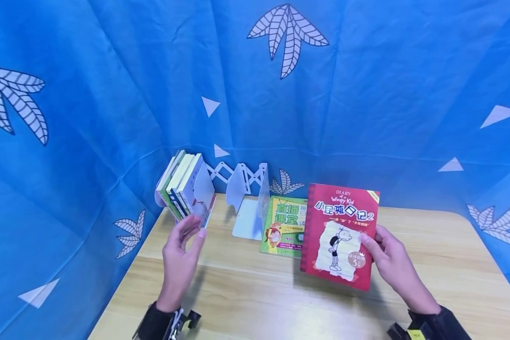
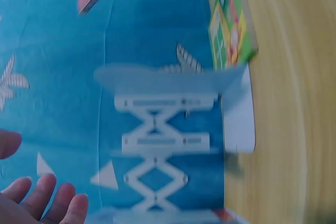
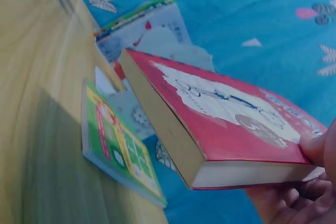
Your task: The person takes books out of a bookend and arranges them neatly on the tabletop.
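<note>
A red paperback book (image 1: 342, 236) with a stick-figure drawing on its cover is held up over the table by my right hand (image 1: 393, 259). The thumb lies on the front cover and the fingers go behind it, as the right wrist view shows the book (image 3: 226, 114) from its page edges. My left hand (image 1: 182, 259) is raised in front of the white expandable bookend (image 1: 236, 184), fingers loosely bent with nothing in them. Several upright books (image 1: 180, 184) lean together in the bookend's left section. A green book (image 1: 282, 226) lies on the table behind the red one, partly covered by it in the head view.
The light wooden table (image 1: 246, 293) runs up to a blue curtain (image 1: 365, 118) with leaf prints at the back and left. The bookend's middle and right plates stand beside the green book. Black straps with camera mounts sit on both wrists.
</note>
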### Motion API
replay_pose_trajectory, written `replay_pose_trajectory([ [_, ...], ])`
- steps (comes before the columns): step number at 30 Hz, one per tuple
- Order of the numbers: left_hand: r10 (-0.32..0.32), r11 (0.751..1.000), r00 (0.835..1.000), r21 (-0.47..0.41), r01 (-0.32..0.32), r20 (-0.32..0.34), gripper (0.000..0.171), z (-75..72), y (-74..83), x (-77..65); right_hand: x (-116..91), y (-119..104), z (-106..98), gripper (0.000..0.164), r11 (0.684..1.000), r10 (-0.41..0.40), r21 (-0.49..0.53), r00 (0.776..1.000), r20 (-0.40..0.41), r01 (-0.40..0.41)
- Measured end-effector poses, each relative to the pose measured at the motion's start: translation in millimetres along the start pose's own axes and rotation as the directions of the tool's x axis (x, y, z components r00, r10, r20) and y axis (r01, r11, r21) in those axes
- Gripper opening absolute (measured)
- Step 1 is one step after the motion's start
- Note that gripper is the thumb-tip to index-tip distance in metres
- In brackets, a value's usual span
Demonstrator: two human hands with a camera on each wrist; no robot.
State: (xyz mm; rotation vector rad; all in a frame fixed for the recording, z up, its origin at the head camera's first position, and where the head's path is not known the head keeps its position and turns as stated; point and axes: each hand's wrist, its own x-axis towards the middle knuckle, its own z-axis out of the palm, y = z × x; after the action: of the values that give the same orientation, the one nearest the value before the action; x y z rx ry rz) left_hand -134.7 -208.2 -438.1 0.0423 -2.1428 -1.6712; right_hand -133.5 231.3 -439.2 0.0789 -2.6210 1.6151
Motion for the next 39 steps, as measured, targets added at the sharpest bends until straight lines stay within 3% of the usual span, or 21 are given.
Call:
replay_pose_trajectory([
  [9,0.023,0.997,0.991,0.082,-0.012,-0.133,0.050,-26.2,-15.6,33.3,16,15,-17,0.058,0.993,0.109,-0.033,0.994,0.013,-0.109],
  [17,-0.106,0.981,0.964,0.135,0.142,-0.245,0.060,-52.7,-28.0,56.4,37,26,-24,0.057,0.990,0.141,-0.039,0.988,0.056,-0.139],
  [25,-0.088,0.978,0.961,0.160,0.133,-0.262,0.057,-64.4,-43.3,79.5,58,42,-23,0.055,0.982,0.188,-0.051,0.977,0.103,-0.183],
  [31,-0.100,0.969,0.962,0.195,0.152,-0.252,0.056,-71.2,-52.5,88.8,73,52,-15,0.051,0.975,0.223,-0.033,0.965,0.137,-0.221],
  [39,-0.073,0.956,0.971,0.260,0.134,-0.229,0.052,-74.0,-54.8,93.5,84,61,-11,0.047,0.963,0.240,-0.160,0.963,0.125,-0.219],
])
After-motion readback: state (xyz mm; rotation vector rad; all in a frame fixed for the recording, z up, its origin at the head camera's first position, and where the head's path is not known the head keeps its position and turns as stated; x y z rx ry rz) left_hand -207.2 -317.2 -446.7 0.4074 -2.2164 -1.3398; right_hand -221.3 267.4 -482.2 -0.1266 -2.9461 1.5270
